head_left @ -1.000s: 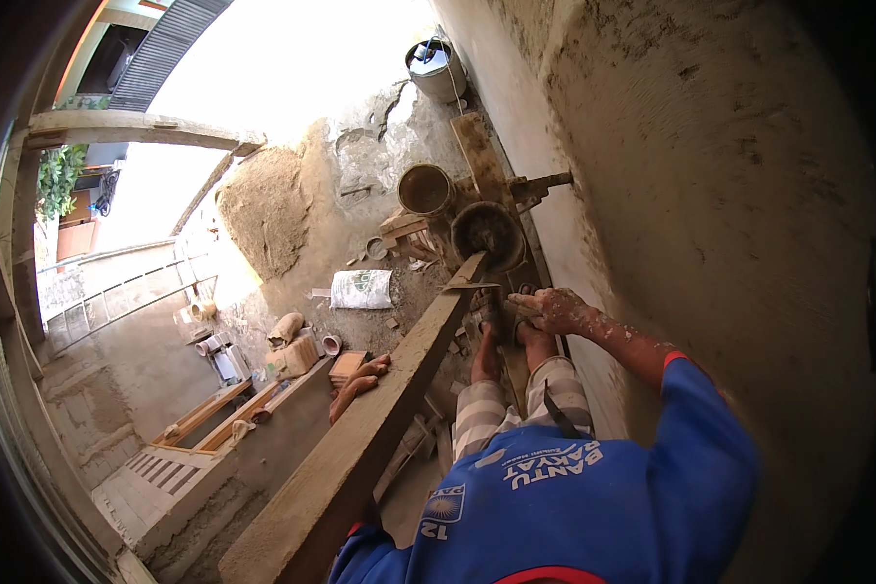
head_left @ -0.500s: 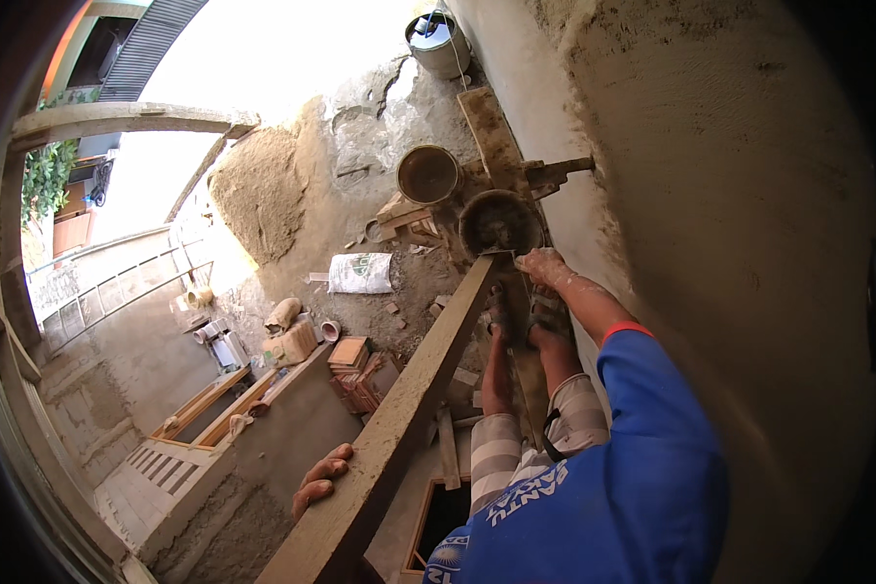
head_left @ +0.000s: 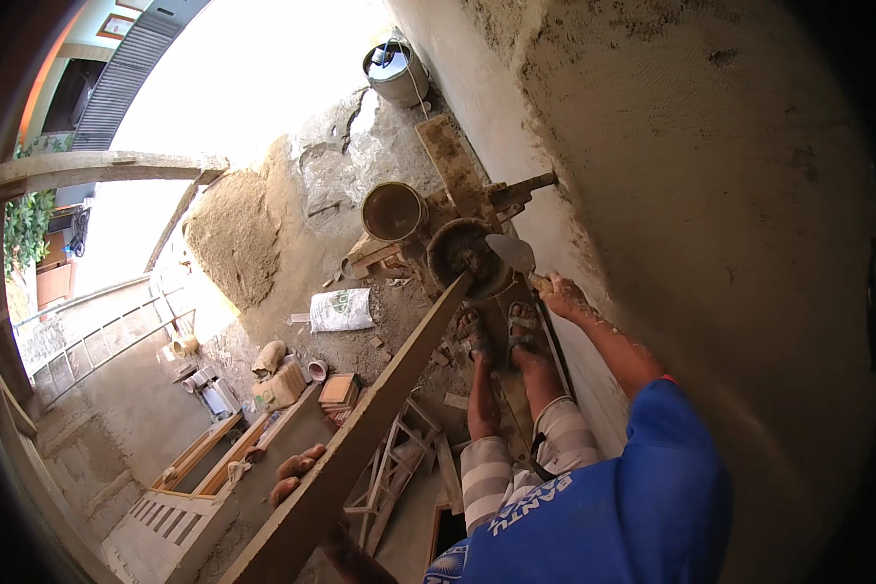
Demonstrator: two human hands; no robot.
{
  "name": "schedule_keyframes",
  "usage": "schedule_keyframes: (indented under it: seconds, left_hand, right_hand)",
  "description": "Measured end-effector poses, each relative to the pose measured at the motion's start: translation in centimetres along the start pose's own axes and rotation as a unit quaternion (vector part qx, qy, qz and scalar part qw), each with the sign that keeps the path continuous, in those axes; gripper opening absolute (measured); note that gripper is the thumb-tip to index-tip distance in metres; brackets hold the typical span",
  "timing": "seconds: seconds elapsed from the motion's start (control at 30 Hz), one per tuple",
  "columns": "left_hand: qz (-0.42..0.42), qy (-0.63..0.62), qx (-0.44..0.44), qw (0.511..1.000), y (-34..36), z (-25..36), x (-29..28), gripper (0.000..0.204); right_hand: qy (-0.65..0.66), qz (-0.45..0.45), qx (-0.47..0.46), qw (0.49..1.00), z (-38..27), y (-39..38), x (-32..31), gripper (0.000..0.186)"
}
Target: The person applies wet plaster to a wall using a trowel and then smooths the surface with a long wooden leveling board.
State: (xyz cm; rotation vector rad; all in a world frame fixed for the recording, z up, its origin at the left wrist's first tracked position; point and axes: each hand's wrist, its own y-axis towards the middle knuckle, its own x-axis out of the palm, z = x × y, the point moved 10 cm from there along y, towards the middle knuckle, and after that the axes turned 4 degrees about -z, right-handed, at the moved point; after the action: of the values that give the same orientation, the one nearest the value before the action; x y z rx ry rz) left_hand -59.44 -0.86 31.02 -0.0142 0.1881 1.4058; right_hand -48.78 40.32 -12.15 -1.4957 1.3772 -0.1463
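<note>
My left hand [head_left: 298, 471] is closed around a long wooden board [head_left: 375, 417], its fingers curled over the left edge. The board slants from the lower left up toward a round bucket [head_left: 442, 245] of wet mortar, its far end overlapping the rim in view. My right hand [head_left: 563, 296] grips the handle of a trowel [head_left: 513, 253]. The flat grey blade hangs over the right side of the mortar bucket, apart from the board. Mortar smears mark my right forearm. Much of my left arm is hidden beneath the board.
My feet stand on a narrow plank [head_left: 496, 399] beside the plastered wall [head_left: 711, 292] on the right. Another bucket [head_left: 394, 185] stands left of the mortar. Below lie a sand pile [head_left: 238, 229], a white sack [head_left: 342, 310] and stacked tiles [head_left: 339, 391]. A water bucket [head_left: 399, 88] stands farther off.
The trowel has come away from the board's far end and now shows its flat blade over the mortar bucket. The board has turned, showing a narrower face. The whole view has shifted.
</note>
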Motion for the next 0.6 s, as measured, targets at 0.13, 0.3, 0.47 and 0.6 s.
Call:
schedule_keyframes:
  seconds: [0.13, 0.3, 0.47, 0.6]
  left_hand:
    - [0.015, -0.011, 0.005, 1.000, 0.0, -4.0, -1.1, 0.039]
    - [0.057, -0.158, 0.019, 0.986, 0.2, -7.6, -6.7, 0.056]
    - [0.093, -0.406, 0.009, 0.909, 3.1, -10.2, -4.9, 0.054]
    - [0.040, -0.809, 0.045, 0.585, 4.0, -10.2, -1.6, 0.053]
  right_hand:
    - [-0.044, 0.298, -0.023, 0.953, 12.5, 2.7, 0.0, 0.038]
    - [-0.003, 0.071, 0.100, 0.992, 16.4, 12.3, 2.9, 0.040]
    - [0.002, 0.162, 0.102, 0.982, 23.0, 21.9, 4.1, 0.041]
    - [0.150, 0.068, 0.086, 0.983, 21.4, 27.2, 6.3, 0.041]
